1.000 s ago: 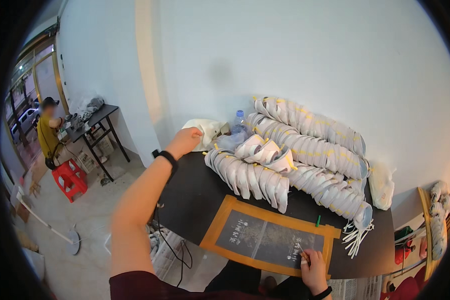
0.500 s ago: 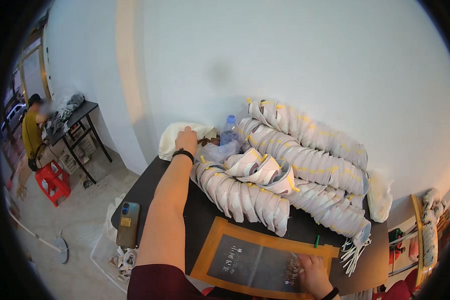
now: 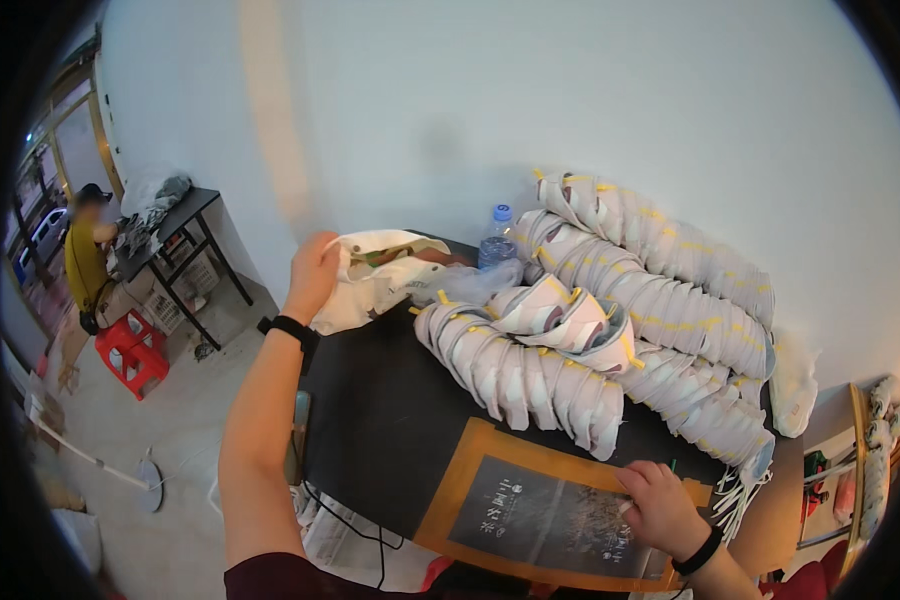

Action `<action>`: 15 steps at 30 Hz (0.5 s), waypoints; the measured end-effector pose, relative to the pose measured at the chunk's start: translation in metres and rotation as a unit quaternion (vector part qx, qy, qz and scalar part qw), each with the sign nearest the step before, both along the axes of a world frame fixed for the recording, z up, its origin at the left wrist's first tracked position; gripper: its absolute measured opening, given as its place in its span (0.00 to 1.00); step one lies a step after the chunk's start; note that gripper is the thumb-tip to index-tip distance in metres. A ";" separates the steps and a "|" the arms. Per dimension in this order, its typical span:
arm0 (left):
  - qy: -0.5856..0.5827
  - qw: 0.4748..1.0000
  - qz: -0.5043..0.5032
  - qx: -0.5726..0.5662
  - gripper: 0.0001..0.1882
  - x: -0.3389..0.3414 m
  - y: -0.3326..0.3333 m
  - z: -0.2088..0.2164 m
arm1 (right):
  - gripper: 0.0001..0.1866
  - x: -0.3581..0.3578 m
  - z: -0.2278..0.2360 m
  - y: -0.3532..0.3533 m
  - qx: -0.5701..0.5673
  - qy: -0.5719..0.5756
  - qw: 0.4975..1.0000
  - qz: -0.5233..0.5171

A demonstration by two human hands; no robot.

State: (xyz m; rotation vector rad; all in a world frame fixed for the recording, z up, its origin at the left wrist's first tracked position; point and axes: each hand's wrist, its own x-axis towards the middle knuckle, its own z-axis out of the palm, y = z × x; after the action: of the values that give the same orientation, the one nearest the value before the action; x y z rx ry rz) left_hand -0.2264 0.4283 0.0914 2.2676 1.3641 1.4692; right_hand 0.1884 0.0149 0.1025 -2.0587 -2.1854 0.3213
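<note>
My left hand point(image 3: 316, 273) is closed on the edge of a cream cloth bag point(image 3: 362, 292) at the far left of the table. Brownish contents show in the bag's mouth. My right hand point(image 3: 662, 510) rests over the right part of a dark, see-through printed sheet point(image 3: 530, 510) edged with orange tape point(image 3: 452, 488). Its fingers are curled, and what they hold, if anything, is hidden. A green tip point(image 3: 673, 465) peeks out just beyond them. Long rows of nested pale shoe uppers point(image 3: 525, 375) with yellow tabs lie behind the sheet.
A water bottle point(image 3: 498, 240) and a clear plastic bag point(image 3: 470, 283) stand between the cloth bag and the uppers. White laces point(image 3: 740, 500) hang at the table's right. A phone point(image 3: 301, 435) lies by my left forearm. Far left, a person point(image 3: 88, 260) sits at another table point(image 3: 185, 220).
My left hand has pulled the cloth bag's edge leftward, opening its mouth wider. My right hand has shifted up along the sheet. The whole view has turned slightly left.
</note>
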 end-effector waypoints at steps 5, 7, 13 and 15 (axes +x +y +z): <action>-0.264 0.953 -0.102 -0.105 0.07 -0.042 -0.046 0.032 | 0.27 -0.044 0.041 0.046 0.082 0.125 0.979 0.136; -0.302 0.930 -0.169 -0.127 0.07 -0.042 -0.069 0.046 | 0.27 -0.066 0.051 0.062 0.119 0.140 0.973 0.138; -0.357 0.855 -0.307 -0.219 0.08 -0.009 -0.151 0.045 | 0.30 -0.116 0.053 0.095 0.275 0.142 0.940 0.147; -0.304 0.858 -0.317 -0.265 0.08 -0.002 -0.173 0.031 | 0.30 -0.125 0.043 0.105 0.313 0.133 0.930 0.143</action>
State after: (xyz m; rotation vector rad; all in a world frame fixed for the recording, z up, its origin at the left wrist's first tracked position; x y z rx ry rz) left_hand -0.2284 0.2552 0.1224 1.4799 0.6193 1.2034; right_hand 0.0633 0.1204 0.1451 -1.2847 -2.0567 -0.0733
